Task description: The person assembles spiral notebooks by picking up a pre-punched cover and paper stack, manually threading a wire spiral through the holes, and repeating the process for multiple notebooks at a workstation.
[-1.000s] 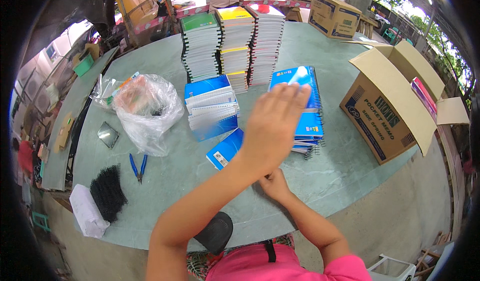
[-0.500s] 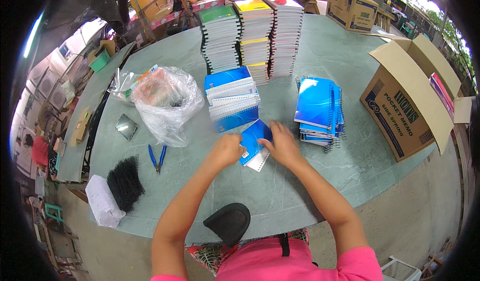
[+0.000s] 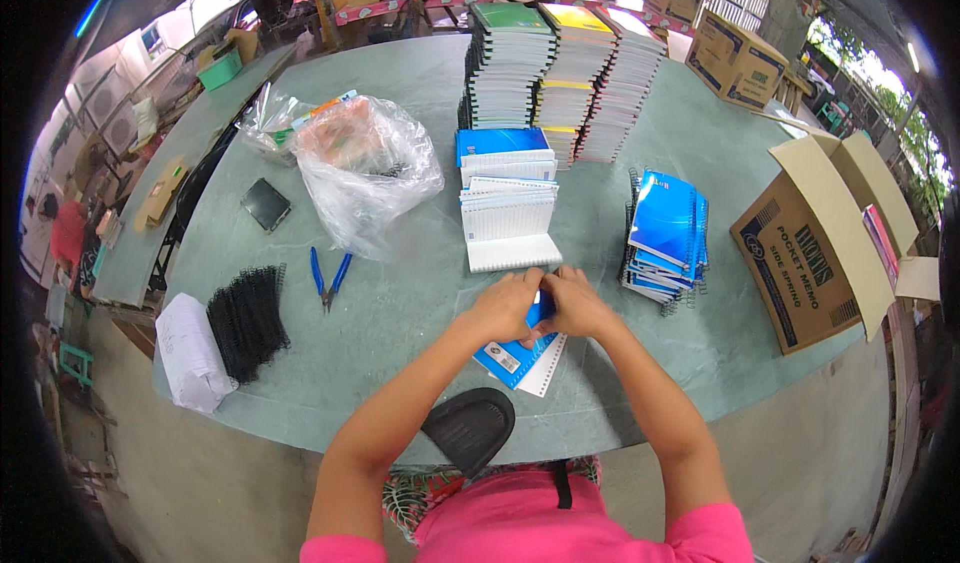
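Observation:
Both my hands are closed on a small blue-covered notepad (image 3: 508, 359), held low over the table and tilted. White sheets with punched holes fan out from under its cover. My left hand (image 3: 506, 309) grips the upper left part, and my right hand (image 3: 577, 305) meets it at the upper right, thumbs close together. The fingers hide the pad's upper part. Just beyond them is a leaning row of loose punched pads (image 3: 508, 208), white pages facing me. To the right stands a pile of blue notebooks (image 3: 664, 225) with black spiral bindings.
Tall stacks of bound notebooks (image 3: 565, 73) rise at the back. An open cardboard box (image 3: 800, 238) is at right, a plastic bag (image 3: 375, 198) at left. Blue-handled pliers (image 3: 328, 281), black spiral coils (image 3: 248, 323) and a white packet (image 3: 193, 353) lie left; a black pad (image 3: 472, 430) lies near me.
My hands have come together along the notepad's upper edge. The row's near end, blue before, now shows white pages. The whole view has shifted a little.

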Demonstrator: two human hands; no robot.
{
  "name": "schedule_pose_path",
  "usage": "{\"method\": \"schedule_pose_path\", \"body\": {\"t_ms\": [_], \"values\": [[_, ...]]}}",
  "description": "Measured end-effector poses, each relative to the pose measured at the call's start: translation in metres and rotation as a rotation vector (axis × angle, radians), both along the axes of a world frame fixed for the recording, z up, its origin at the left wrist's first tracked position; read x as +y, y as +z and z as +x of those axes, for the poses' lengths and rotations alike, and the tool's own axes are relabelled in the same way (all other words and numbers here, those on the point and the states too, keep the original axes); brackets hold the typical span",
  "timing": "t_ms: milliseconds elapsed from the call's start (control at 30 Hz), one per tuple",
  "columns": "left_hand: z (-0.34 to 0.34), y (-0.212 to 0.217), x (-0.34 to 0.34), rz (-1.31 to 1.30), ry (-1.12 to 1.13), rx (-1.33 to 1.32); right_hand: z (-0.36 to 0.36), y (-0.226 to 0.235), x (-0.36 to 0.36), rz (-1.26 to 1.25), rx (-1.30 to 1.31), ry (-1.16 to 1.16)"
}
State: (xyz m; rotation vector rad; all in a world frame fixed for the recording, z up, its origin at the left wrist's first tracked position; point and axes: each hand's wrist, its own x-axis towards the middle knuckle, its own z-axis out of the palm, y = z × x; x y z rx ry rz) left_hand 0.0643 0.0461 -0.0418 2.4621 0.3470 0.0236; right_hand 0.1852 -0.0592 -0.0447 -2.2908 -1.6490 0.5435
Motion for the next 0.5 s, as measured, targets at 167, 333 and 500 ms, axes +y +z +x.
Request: {"method": "schedule_pose_path", "body": {"t_ms": [167,333,500], "values": [[0.000,-0.007,0.019,-0.162,-0.004,0.173,-0.013,-0.015,-0.018,0.329,0.135,-0.140],[-0.005,-0.013,0.012,0.162,-0.068,0.043,-0.012,-0.025,-0.033,0.392,0.193,-0.228],[-0.012,-0.010,0.007,0.018,-0.070,0.036,-0.025,-0.030,-0.032,0.411,0.535,-0.191]]}}
